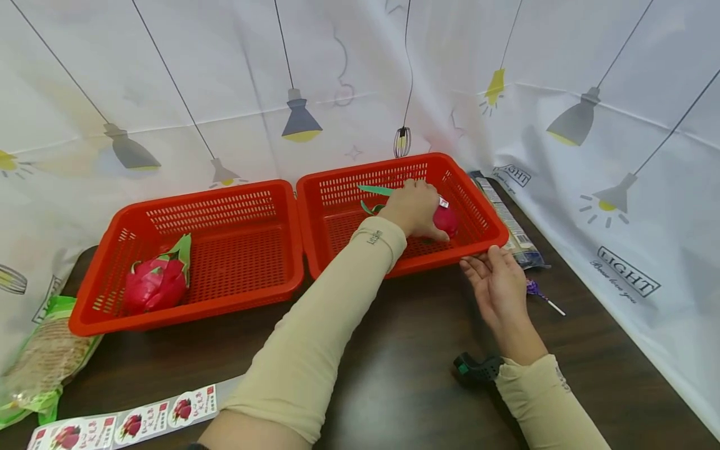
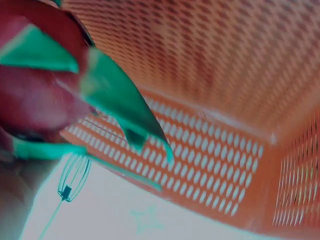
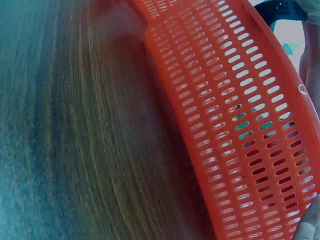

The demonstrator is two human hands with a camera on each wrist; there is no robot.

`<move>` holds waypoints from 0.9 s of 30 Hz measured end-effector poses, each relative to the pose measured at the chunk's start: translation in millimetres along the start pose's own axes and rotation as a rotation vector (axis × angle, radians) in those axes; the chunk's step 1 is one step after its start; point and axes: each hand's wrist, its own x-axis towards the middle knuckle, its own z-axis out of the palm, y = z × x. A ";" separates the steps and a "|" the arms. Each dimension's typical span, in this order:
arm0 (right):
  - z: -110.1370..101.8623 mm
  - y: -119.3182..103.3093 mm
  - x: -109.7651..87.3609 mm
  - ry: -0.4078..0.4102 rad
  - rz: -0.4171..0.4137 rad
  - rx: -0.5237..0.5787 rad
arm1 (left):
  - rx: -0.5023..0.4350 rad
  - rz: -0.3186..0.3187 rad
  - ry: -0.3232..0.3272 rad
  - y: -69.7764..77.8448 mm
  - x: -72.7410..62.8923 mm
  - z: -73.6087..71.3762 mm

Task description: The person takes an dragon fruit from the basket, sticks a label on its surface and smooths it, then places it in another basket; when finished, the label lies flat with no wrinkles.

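In the head view my left hand [image 1: 413,209] reaches into the right red basket [image 1: 371,269] and grips a dragon fruit [image 1: 446,220]. A small white label shows beside the fingers, and green leaf tips stick out on the left. The left wrist view shows the dragon fruit's [image 2: 40,100] pink body and green scales close up, with part of the hand at the lower left edge. My right hand [image 1: 499,284] touches this basket's front right corner with relaxed fingers. Its fingertip [image 3: 307,227] lies against the rim in the right wrist view.
A second red basket [image 1: 295,275] stands to the left, holding another dragon fruit [image 1: 154,284]. Fruit stickers [image 1: 163,415] lie on a strip at the front left. Around the baskets are a bread bag [image 1: 47,356], a lollipop [image 1: 540,294] and a flat packet [image 1: 514,231].
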 end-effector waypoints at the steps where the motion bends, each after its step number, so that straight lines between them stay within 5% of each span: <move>1: 0.9 0.9 -1.2 0.003 0.002 0.001 | 0.013 0.010 -0.012 0.8 -0.5 3.1; 7: 4.3 5.9 -9.2 0.002 0.003 0.009 | 0.067 0.057 -0.077 2.9 -7.3 22.1; 15: 8.5 7.1 -8.7 -0.012 -0.016 0.014 | -0.019 0.012 -0.111 -4.6 -7.6 23.9; 23: 7.1 11.6 2.6 -0.044 0.008 0.013 | -0.194 -0.116 -0.162 -20.8 -12.1 26.7; 27: 2.3 8.8 8.1 -0.056 0.018 0.034 | -0.361 -0.135 -0.180 -21.1 -22.5 7.6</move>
